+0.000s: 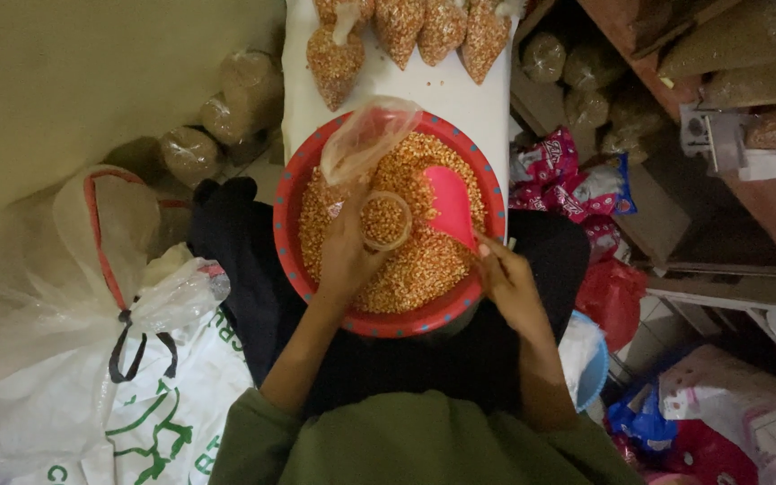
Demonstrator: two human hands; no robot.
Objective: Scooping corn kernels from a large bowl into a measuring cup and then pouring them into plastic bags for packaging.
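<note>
A red basin (316, 287) heaped with corn kernels (415, 260) rests on the person's lap, its far rim against a white table (442, 90). The left hand (345, 256) closes its grip on a small round cup (386, 220) full of kernels, with a clear plastic bag (365, 135) rising open just above it. The right hand (507, 283) holds the handle of a pink scoop (449, 205), whose bowl lies on the kernels. Four filled, pointed bags of corn (334, 58) lie in a row on the table. A large white sack (92, 359) stands at the left.
</note>
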